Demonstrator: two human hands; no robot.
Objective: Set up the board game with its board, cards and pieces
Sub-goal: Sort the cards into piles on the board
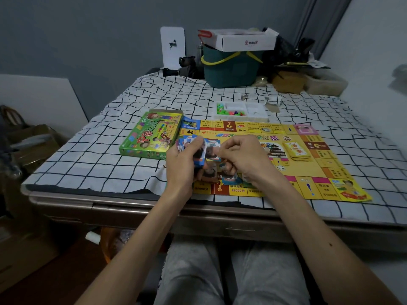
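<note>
The yellow game board [319, 172] lies unfolded on the checked tablecloth. Above its left part my left hand [182, 164] grips a stack of blue-edged cards [199, 154]. My right hand [240, 155] pinches one card [214, 150] at the stack's right side. A few loose cards [229, 178] lie on the board under my hands. A yellow card pile [297, 150] sits on the board's right half, with a white die [280, 168] near it. The green game box [152, 135] lies left of the board. A white tray [253, 110] with coloured pieces stands behind the board.
A dark green basket [229, 69] with a white carton [242, 40] on top stands at the table's far side, with dark clutter and brown packages to its right. A white panel [172, 47] leans on the wall. Cardboard boxes [28, 144] stand on the floor at left.
</note>
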